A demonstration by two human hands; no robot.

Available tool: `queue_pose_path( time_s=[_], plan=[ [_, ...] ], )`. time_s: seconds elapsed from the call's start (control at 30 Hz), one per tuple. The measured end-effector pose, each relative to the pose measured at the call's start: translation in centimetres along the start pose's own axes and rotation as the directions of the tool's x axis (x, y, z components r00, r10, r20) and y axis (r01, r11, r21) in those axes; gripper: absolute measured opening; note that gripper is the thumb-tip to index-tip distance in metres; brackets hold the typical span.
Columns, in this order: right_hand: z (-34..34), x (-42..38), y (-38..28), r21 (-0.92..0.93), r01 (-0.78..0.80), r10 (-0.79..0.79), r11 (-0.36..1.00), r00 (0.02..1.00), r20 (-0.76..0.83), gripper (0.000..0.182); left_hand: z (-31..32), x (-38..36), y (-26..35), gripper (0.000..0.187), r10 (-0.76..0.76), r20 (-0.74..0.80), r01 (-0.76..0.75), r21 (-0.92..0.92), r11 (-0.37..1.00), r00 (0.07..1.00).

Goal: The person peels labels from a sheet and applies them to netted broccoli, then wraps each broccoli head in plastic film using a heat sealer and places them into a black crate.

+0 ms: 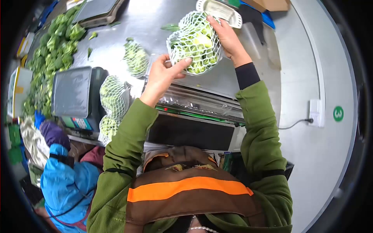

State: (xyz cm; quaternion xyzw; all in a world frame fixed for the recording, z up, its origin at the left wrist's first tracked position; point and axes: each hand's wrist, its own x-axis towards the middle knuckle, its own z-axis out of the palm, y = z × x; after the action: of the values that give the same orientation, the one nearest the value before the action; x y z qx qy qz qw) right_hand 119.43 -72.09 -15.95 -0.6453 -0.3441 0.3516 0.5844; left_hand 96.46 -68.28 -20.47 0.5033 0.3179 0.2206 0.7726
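Note:
A white net with green vegetable pieces (pixel 198 43) hangs between my two hands above the metal table. My left hand (pixel 165 73) presses its lower left side, thumb on the mesh and fingers curled. My right hand (pixel 229 39) grips its upper right edge, fingertips on the net. Left of my left hand lies another netted bundle (pixel 135 58). Further left, more netted bundles (pixel 114 97) rest beside a dark bin. A loose green leaf (pixel 170 27) shows just left of the held net.
Broccoli (pixel 58 42) is heaped along the far left. A dark lidded bin (pixel 72 92) stands before it. A white tray (pixel 219 13) sits behind my right hand. A machine with a clear film (pixel 202 103) lies below my hands. A co-worker in blue (pixel 70 182) is at the lower left.

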Motion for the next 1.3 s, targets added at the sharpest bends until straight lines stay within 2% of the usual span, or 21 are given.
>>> queue_pose_path(
  time_s=[0.07, 0.13, 0.2, 0.33, 0.43, 0.5, 0.53, 0.57, 0.63, 0.67, 0.7, 0.73, 0.77, 0.8, 0.83, 0.97, 1.07, 1.13, 1.2, 1.27, 1.3],
  plan=[
    [-1.1, -1.2, 2.8, 0.082, -0.075, 0.077, 0.994, 0.996, -0.032, 0.061, -0.5, 0.4, -1.9, 0.061, -0.014, 0.053, 0.012, 0.047, 0.999, 0.999],
    [-5.1, -1.6, 6.9, -0.013, -0.161, 0.161, 0.987, 0.987, -0.019, 0.07, 1.3, 1.5, -3.9, 0.059, -0.055, 0.078, 0.046, 0.112, 0.993, 0.995],
    [-6.9, -1.5, 13.2, -0.219, -0.317, 0.286, 0.923, 0.945, -0.16, 0.079, 1.0, 1.7, -4.9, 0.063, -0.059, 0.091, -0.013, 0.639, 0.769, 0.994],
    [-5.5, -4.7, 11.7, -0.183, -0.391, 0.34, 0.902, 0.905, -0.255, 0.086, 1.4, 1.3, -6.0, 0.068, 0.011, 0.079, -0.072, 0.824, 0.561, 0.997],
    [-6.0, -5.2, 10.6, -0.145, -0.367, 0.353, 0.919, 0.929, -0.113, 0.087, 0.4, 0.2, -3.8, 0.069, -0.073, 0.118, -0.063, 0.853, 0.519, 0.99],
    [-6.2, -9.1, 7.1, -0.563, -0.32, 0.102, 0.762, 0.918, -0.384, 0.077, -2.8, -0.7, -5.0, 0.066, 0.241, 0.003, -0.17, 0.717, 0.676, 0.971],
    [-7.7, -11.5, 7.5, -0.57, -0.235, 0.036, 0.787, 0.94, -0.338, 0.068, -5.4, -0.5, -5.3, 0.063, 0.167, -0.025, -0.115, 0.619, 0.777, 0.986],
    [-9.6, -14.2, 7.8, -0.574, -0.146, -0.033, 0.806, 0.956, -0.29, 0.059, -7.2, -1.3, -4.1, 0.045, 0.225, -0.032, -0.143, 0.685, 0.715, 0.974],
    [-11.9, -19.9, 7.6, -0.802, -0.097, -0.151, 0.59, 0.962, -0.227, 0.029, -10.9, -2.7, -3.5, 0.015, 0.353, 0.007, -0.204, 0.826, 0.526, 0.936],
    [-12.4, -22.4, 7.5, -0.884, -0.073, -0.115, 0.461, 0.983, -0.141, 0.024, -11.5, -3.6, -2.6, 0.016, 0.336, 0.087, -0.216, 0.904, 0.368, 0.938],
    [-12.2, -23.9, 7.5, -0.944, -0.036, -0.07, 0.328, 0.996, -0.063, 0.02, -12.7, -3.6, -2.9, 0.016, 0.361, 0.249, -0.358, 0.893, 0.274, 0.899],
    [-11.7, -24.3, 8.2, -0.94, -0.032, -0.065, 0.341, 0.996, -0.057, 0.02, -13.7, -3.5, -3.2, 0.016, 0.37, 0.409, -0.495, 0.851, 0.175, 0.834],
    [-11.3, -24.6, 9.0, -0.939, 0.12, -0.146, 0.321, 0.986, 0.076, 0.019, -13.6, -3.4, -3.0, 0.016, 0.365, 0.404, -0.486, 0.857, 0.168, 0.839],
    [-10.9, -24.6, 9.7, -0.92, 0.269, -0.228, 0.284, 0.951, 0.207, 0.017, -13.3, -3.0, -3.0, 0.016, 0.347, 0.542, -0.603, 0.793, 0.091, 0.765],
    [-10.5, -24.3, 10.4, -0.909, 0.282, -0.225, 0.308, 0.95, 0.218, 0.016, -12.9, -2.6, -2.8, 0.016, 0.317, 0.669, -0.71, 0.704, 0.017, 0.672],
    [-6.9, -22.5, 10.3, -0.831, 0.44, -0.314, 0.341, 0.886, 0.341, 0.013, -11.3, -1.4, -2.1, 0.015, 0.18, 0.826, -0.836, 0.547, -0.033, 0.533],
    [-5.6, -23.1, 11.3, -0.802, 0.449, -0.396, 0.395, 0.871, 0.292, 0.012, -10.2, -1.9, -2.3, 0.015, 0.215, 0.797, -0.822, 0.567, 0.055, 0.565],
    [-5.7, -24.6, 10.3, -0.729, 0.324, -0.295, 0.603, 0.94, 0.173, 0.007, -9.4, -3.7, -0.7, 0.011, 0.264, 0.773, -0.814, 0.57, 0.113, 0.577],
    [-6.1, -26.2, 5.0, -0.455, -0.151, 0.208, 0.878, 0.975, 0.077, 0.006, -8.8, -6.0, 2.5, 0.006, -0.077, 0.555, -0.422, 0.708, 0.566, 0.828],
    [-8.6, -24.6, -0.8, -0.492, 0.028, 0.132, 0.87, 0.948, 0.288, 0.01, -7.9, -6.3, 7.8, 0.008, -0.066, 0.601, -0.386, 0.589, 0.71, 0.796],
    [-9.3, -23.6, -3.1, -0.342, 0.062, 0.028, 0.938, 0.967, 0.252, 0.01, -8.0, -5.3, 9.2, 0.009, 0.075, 0.625, -0.434, 0.446, 0.783, 0.777]
  ],
)
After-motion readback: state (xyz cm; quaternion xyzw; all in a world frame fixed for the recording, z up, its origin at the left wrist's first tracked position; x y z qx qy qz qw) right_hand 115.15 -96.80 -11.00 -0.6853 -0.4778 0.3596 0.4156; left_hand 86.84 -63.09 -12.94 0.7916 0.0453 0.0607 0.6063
